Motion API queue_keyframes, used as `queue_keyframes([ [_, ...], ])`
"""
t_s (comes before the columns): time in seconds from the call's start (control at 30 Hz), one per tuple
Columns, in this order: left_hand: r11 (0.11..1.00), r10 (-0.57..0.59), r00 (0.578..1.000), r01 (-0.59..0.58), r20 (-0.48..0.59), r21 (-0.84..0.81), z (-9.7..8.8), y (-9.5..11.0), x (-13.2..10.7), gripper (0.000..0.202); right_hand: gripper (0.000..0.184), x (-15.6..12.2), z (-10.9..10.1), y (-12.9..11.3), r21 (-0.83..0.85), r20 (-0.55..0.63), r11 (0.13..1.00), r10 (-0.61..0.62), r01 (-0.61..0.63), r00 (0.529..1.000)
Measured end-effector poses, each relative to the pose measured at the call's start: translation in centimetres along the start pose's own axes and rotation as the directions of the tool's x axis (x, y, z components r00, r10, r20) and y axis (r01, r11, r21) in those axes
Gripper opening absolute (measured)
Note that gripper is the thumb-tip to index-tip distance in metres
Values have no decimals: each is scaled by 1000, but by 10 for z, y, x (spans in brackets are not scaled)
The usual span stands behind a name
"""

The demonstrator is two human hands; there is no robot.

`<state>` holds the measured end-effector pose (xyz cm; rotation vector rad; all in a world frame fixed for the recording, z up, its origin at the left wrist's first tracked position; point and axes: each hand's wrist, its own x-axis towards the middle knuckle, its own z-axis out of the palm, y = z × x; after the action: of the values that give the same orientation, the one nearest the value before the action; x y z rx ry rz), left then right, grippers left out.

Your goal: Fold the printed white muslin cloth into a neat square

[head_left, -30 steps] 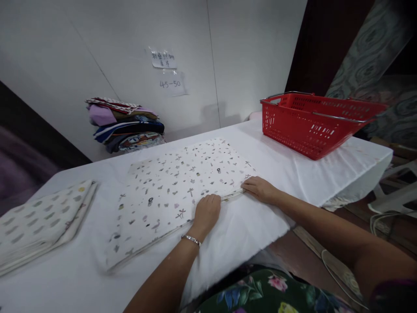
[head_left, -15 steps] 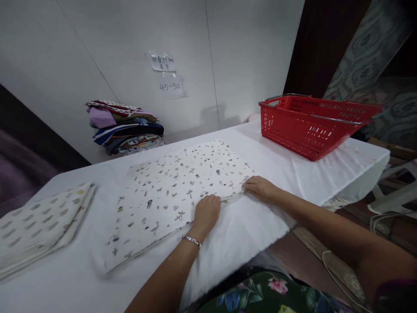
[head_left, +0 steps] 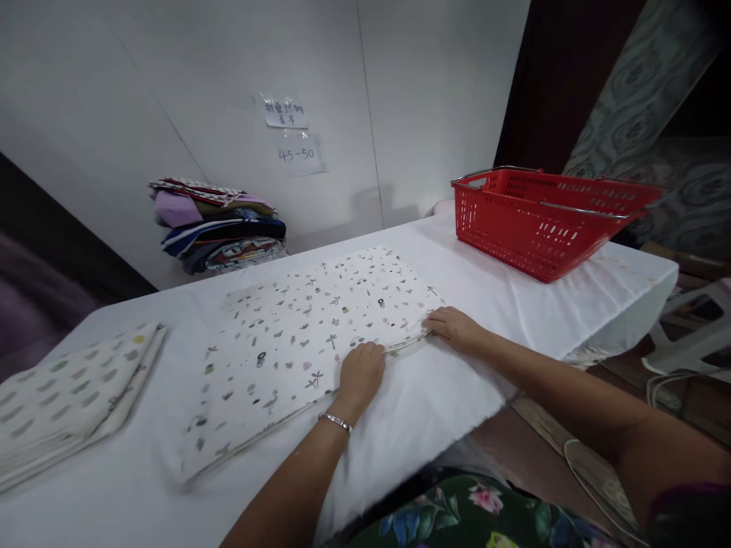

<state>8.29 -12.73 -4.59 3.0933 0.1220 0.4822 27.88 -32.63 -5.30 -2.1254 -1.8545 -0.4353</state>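
Note:
A white printed cloth point(head_left: 302, 327) with small grey, green and brown motifs lies folded flat in layers on the table. My left hand point(head_left: 362, 373), with a silver bracelet at the wrist, grips the near edge of this cloth around its middle. Farther right, my right hand point(head_left: 454, 329) is closed on the same edge close to the right corner. Both thumbs are hidden beneath the hands or the fabric.
Another folded patterned cloth point(head_left: 74, 396) lies on the left of the white-covered table point(head_left: 491, 304). A red plastic basket point(head_left: 531, 228) with metal handles stands at the back right. Behind the table, folded fabrics point(head_left: 222, 228) are stacked against the wall, below paper signs point(head_left: 297, 152).
Both hands keep their places on the cloth's near edge. The view has shifted very slightly; the cloth lies as before.

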Motion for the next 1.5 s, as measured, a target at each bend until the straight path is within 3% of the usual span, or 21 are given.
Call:
queue_keyframes([
  [0.13,994,75,997,-76,14,77,0,-2,2,15,29,-7,-5,15,-44,25,999,30,-29,999],
  [0.23,991,80,996,-75,-38,115,-5,-8,9,17,28,-1,-12,27,-101,38,995,29,-25,999],
  [0.33,989,48,992,-32,-114,144,-8,-13,15,18,28,7,-19,38,-176,-50,978,106,-113,993],
  [0.4,987,69,993,-53,-99,154,-7,-13,15,19,28,8,-20,42,-194,-88,970,134,-149,987],
  [0.57,984,138,990,-138,2,110,3,-4,6,19,31,-15,-9,44,-104,67,994,44,-37,997],
  [0.7,986,144,990,-143,-9,83,3,-2,5,19,31,-23,-6,45,-58,46,996,64,-61,997],
  [0.87,997,61,996,-59,-60,42,-3,-7,8,16,31,-9,-10,49,-110,24,990,88,-85,996],
  [0.97,1000,-6,998,5,-65,-19,-3,-9,8,14,25,-2,-14,50,-139,68,988,78,-68,995],
  [1.23,990,-73,995,63,-75,-124,5,-12,7,15,14,-11,-23,41,-208,42,978,44,-35,998],
  [1.5,980,-129,989,116,-71,-161,5,-12,8,13,18,-20,-28,43,-19,118,986,167,-166,979],
])
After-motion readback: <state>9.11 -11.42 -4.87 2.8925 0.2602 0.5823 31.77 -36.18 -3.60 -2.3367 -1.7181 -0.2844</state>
